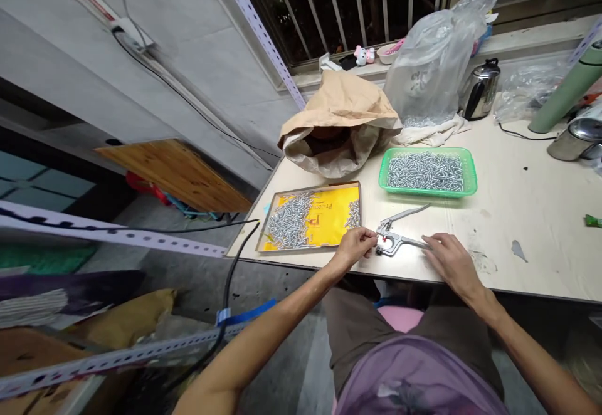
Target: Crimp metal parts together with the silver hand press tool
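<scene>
A silver pair of hand pliers [399, 240] with spread handles is at the table's front edge, a small red part showing near its jaws. My right hand [454, 264] grips the end of its lower handle between fingers and thumb. The upper handle points away, untouched. Beside the jaws, my left hand [356, 246] is closed in a pinch; whatever is between the fingertips is too small to make out. Just left of that hand lies a shallow tray [309, 249] with a yellow lining, a large heap of small silver metal pieces [288, 222] and a smaller heap at its right end.
Behind the pliers stands a green plastic basket [471, 180] full of similar metal pieces. An open brown paper bag [341, 105], a clear plastic bag [423, 64], a metal pot [482, 89] and a green bottle [567, 92] line the back. A black cable [230, 277] crosses the table's left corner.
</scene>
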`<state>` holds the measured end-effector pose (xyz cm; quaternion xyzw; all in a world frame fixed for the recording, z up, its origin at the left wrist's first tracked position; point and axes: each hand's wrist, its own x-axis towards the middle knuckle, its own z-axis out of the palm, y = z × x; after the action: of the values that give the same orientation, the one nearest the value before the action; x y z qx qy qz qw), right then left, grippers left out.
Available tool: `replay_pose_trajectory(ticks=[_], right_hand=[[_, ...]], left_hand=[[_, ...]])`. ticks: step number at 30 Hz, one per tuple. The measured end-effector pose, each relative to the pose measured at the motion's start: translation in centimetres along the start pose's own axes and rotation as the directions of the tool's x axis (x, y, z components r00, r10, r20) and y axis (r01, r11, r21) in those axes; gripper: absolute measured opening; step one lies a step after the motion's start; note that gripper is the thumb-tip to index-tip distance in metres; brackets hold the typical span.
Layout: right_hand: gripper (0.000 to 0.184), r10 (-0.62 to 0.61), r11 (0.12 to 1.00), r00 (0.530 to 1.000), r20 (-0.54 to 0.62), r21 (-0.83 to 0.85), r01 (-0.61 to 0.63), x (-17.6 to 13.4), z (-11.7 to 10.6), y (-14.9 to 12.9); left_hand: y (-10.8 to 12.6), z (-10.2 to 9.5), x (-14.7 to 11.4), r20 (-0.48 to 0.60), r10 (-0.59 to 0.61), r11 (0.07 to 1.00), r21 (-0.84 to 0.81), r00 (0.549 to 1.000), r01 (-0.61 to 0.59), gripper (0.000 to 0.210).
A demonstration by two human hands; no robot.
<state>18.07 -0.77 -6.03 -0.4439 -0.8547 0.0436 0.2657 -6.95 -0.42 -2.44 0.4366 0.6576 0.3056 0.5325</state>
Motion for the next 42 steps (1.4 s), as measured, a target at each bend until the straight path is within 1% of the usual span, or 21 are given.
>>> replay_pose_trajectory(ticks=[2,4,6,8,10,14,16,19,24,31,34,37,38,39,41,42], right_hand=[[0.023,-0.010,0.995,0.993,0.116,-0.098,0.022,1.2,0.4,-0.1],[0.017,-0.013,0.987,0.976,0.216,-0.152,0.047,2.3,0.8,0.0],[0.012,-0.040,0.984,0.957,0.288,-0.156,0.088,3.0,1.1,0.3],[0.016,-0.076,0.982,0.943,0.323,-0.140,0.127,3.1,1.1,0.9],[0.018,-0.092,0.981,0.943,0.319,-0.132,0.140,2.8,0.9,1.5],[0.019,-0.098,0.983,0.947,0.306,-0.115,0.140,1.6,0.0,2.2],[0.020,-0.090,0.984,0.944,0.317,-0.115,0.132,1.2,-0.4,2.2],[0.022,-0.064,0.987,0.942,0.330,-0.119,0.109,0.8,-0.8,2.0],[0.020,-0.028,0.989,0.943,0.331,-0.130,0.074,0.5,-0.9,1.6],[0.023,-0.026,0.985,0.942,0.335,-0.150,0.081,0.3,-0.8,1.4],[0.022,-0.008,0.983,0.931,0.365,-0.167,0.074,0.4,-1.1,1.3],[0.014,-0.007,0.991,0.910,0.416,-0.115,0.061,0.9,-1.6,1.5],[0.018,-0.015,0.994,0.908,0.419,-0.090,0.058,1.3,-1.7,1.7],[0.028,-0.032,0.996,0.909,0.416,-0.067,0.065,1.8,-1.8,2.0],[0.059,-0.079,0.994,0.907,0.414,-0.034,0.103,3.0,-1.5,2.7],[0.075,-0.105,0.991,0.897,0.430,-0.024,0.128,3.7,-1.3,3.1]], left_hand=[[0.0,0.9,0.1,-0.033,-0.050,0.999,0.008,0.998,0.051,0.007],[0.3,1.5,0.2,-0.053,-0.083,0.996,0.026,0.995,0.085,0.008],[0.6,2.1,0.1,-0.074,-0.102,0.993,0.049,0.992,0.106,0.008],[0.4,2.6,-0.3,-0.087,-0.127,0.990,0.047,0.988,0.131,0.010],[-0.2,3.1,-0.7,-0.071,-0.170,0.985,0.003,0.983,0.171,0.013],[-1.9,4.0,-1.0,0.027,-0.265,0.959,-0.097,0.964,0.266,0.023],[-2.4,4.3,-1.0,0.065,-0.304,0.944,-0.113,0.950,0.310,0.026],[-2.5,4.7,-0.9,0.104,-0.345,0.929,-0.105,0.933,0.355,0.024],[-1.7,4.7,-0.7,0.130,-0.387,0.920,-0.022,0.913,0.392,0.023],[-1.1,4.5,-0.3,0.177,-0.470,0.882,0.131,0.864,0.453,0.024],[-0.8,4.5,-0.2,0.195,-0.486,0.871,0.192,0.852,0.453,0.030],[-0.5,4.6,-0.3,0.204,-0.501,0.859,0.231,0.841,0.456,0.033],[-0.5,4.7,-0.4,0.202,-0.506,0.856,0.236,0.839,0.459,0.034],[-0.4,4.7,-0.5,0.198,-0.509,0.854,0.237,0.837,0.463,0.034],[-0.3,4.8,-0.7,0.189,-0.515,0.851,0.231,0.836,0.472,0.033],[-0.2,4.8,-0.8,0.183,-0.516,0.851,0.225,0.837,0.475,0.032]])
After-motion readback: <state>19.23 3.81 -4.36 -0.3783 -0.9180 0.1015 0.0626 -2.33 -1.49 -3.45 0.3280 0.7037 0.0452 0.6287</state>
